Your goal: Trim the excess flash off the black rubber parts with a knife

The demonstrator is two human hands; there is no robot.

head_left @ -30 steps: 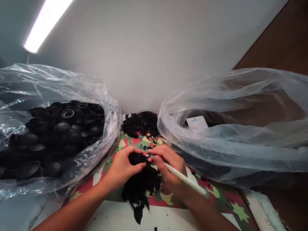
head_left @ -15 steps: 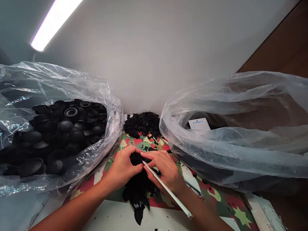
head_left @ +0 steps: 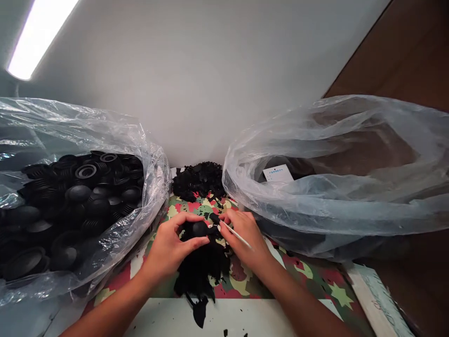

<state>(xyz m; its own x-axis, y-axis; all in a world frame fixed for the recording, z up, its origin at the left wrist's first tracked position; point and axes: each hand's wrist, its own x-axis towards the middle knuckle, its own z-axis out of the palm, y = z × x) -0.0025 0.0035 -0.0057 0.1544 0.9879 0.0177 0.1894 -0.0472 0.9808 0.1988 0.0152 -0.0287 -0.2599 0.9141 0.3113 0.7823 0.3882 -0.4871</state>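
Observation:
Between the thumb and fingers of my left hand (head_left: 173, 241) is a black rubber bellows cup (head_left: 199, 229), its rounded face showing. My right hand (head_left: 243, 236) is closed around a thin white stick (head_left: 238, 235), which points back toward my wrist. A dark scrap of rubber (head_left: 214, 218) sits by the right fingertips; whether they pinch it is unclear. Below both hands lies a heap of black rubber trimmings (head_left: 201, 269) on the camouflage-patterned cover (head_left: 242, 281).
A clear plastic bag (head_left: 154, 173) of black bellows cups (head_left: 79, 193) stands at left. Another plastic bag (head_left: 305, 206) with a white printed card (head_left: 278, 173) is at right. More black scraps (head_left: 199, 180) are piled by the wall. A pale board (head_left: 377, 295) lies lower right.
My hands have moved apart; the right one has drawn away from the cup with the stick. The cup's rounded face now shows. The head view has shifted slightly to the right.

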